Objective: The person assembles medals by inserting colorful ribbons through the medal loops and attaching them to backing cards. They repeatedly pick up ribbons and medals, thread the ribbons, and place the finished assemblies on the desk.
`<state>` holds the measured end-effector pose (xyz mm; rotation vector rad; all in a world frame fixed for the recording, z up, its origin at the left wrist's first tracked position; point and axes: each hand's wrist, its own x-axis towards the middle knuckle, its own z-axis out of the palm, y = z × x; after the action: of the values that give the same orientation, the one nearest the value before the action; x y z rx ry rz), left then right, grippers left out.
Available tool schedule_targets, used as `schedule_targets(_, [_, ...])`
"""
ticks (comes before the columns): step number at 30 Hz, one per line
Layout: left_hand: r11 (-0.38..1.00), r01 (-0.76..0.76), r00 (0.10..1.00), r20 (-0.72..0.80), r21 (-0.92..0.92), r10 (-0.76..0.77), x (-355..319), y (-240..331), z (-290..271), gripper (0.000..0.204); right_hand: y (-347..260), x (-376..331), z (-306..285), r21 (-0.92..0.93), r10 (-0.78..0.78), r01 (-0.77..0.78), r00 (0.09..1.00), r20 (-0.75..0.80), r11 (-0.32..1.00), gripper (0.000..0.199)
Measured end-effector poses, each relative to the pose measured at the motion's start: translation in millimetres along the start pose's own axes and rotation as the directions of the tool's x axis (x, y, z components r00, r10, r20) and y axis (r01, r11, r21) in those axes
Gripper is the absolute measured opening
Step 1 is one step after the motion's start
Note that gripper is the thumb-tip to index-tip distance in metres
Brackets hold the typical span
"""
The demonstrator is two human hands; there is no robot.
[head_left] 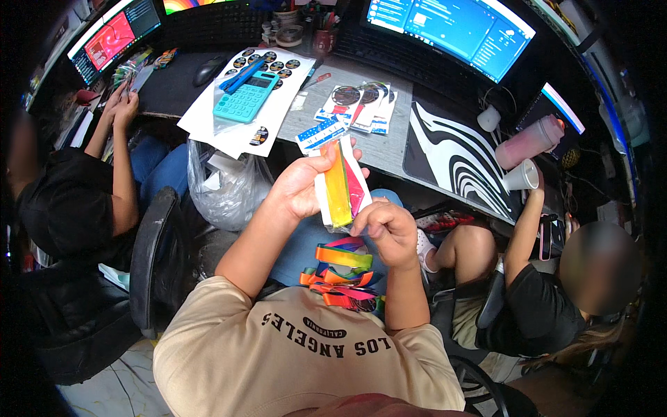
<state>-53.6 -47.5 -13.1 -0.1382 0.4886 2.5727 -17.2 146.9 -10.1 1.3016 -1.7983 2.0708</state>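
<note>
My left hand (303, 186) grips a packaged ribbon (339, 198) by its side, thumb on the front. Folded yellow and pink bands show through its clear sleeve, and a blue and white header card (322, 135) tops it. At the sleeve's lower right corner, my right hand (390, 231) has its fingers bent and pinched on the plastic. Several looped multicoloured ribbons (344, 258) lie on my lap below both hands. Beyond the packet, packaged medals (358, 104) with round dark discs lie overlapped on the grey desk (389, 142).
A turquoise calculator (244, 97) lies on white sheets with round stickers (278, 66). A plastic bag (228, 187) hangs under the desk edge. Right are a striped mat (451, 153), a pink bottle (529, 142) and a white cup (521, 175). People sit close on both sides.
</note>
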Motion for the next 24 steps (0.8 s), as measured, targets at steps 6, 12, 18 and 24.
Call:
schedule_targets(6, [0.996, 0.016, 1.0, -0.019, -0.086, -0.017, 2.6, 4.1, -4.6, 0.041, -1.8, -2.9, -2.2, -0.057, -0.024, 0.025, 1.0, 0.013, 0.998, 0.01])
schedule_targets(12, [0.964, -0.262, 0.955, 0.137, -0.037, 0.264, -5.2, -8.2, 4.5, 0.048, -2.0, -5.0, 29.1, 0.09, 0.229, -0.214, 0.827, -0.514, 0.973, 0.038])
schedule_targets(18, [0.853, -0.52, 0.847, 0.161, 0.051, 0.507, -15.1, -13.3, 18.2, 0.045, 7.0, -8.3, 28.6, 0.27, 0.411, -0.31, 0.72, -0.559, 0.911, 0.042])
schedule_targets(24, [0.732, -0.679, 0.724, 0.221, 0.06, 0.653, -28.5, -0.4, 17.4, 0.039, 2.6, -31.9, 11.9, 0.44, 0.636, -0.464, 0.625, -0.452, 0.769, 0.039])
